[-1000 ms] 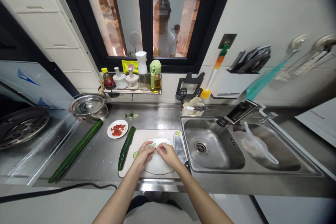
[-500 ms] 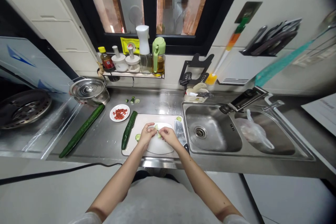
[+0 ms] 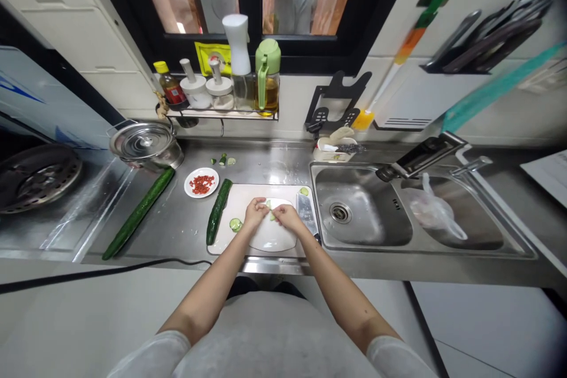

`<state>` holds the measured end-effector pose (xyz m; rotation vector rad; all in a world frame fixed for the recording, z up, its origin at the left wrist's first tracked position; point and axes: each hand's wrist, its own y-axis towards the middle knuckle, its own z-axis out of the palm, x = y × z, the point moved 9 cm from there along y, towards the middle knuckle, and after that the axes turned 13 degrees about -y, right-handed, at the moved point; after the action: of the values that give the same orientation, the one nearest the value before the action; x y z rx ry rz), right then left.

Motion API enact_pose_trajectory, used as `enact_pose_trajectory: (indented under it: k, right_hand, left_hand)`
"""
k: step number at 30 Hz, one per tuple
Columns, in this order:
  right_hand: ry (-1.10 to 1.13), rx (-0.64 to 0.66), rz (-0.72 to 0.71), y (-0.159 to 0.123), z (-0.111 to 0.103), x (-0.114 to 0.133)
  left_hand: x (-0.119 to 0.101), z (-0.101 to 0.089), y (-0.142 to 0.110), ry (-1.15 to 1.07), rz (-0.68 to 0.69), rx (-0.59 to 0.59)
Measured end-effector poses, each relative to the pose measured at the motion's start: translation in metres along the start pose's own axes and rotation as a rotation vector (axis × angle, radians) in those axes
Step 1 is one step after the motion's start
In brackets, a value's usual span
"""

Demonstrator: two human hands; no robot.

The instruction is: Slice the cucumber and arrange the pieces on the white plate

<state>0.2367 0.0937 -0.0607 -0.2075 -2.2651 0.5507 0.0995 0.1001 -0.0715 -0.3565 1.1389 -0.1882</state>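
The left hand (image 3: 257,212) and right hand (image 3: 286,217) meet over the white plate (image 3: 273,238), fingertips pinched around small pale-green cucumber pieces (image 3: 271,214); which hand grips which is too small to tell. The plate sits near the front edge of the cutting board (image 3: 241,194). A dark-green cucumber (image 3: 218,212) lies along the board's left edge, the cleaver (image 3: 304,208) along its right, just beside the sink (image 3: 363,207). Bare counter (image 3: 188,218) runs between that cucumber and the long cucumber (image 3: 139,212), in front of the dish of red bits (image 3: 201,183). Compared with a second ago, the left fingers are drawn in rather than fanned out, and the cucumber slices (image 3: 235,225) beside the left wrist show more fully.
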Motion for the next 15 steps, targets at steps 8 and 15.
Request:
enact_pose_trajectory:
  k: [8,15]
  right_hand:
    - [-0.173,-0.021,0.056,0.014,-0.001,-0.007]
    - [-0.330,-0.075,0.100,0.014,-0.006,-0.001]
  left_hand:
    - [0.001,-0.003,0.020,0.346,0.042,-0.011]
    - [-0.018,0.006,0.017,0.707,0.151,0.028]
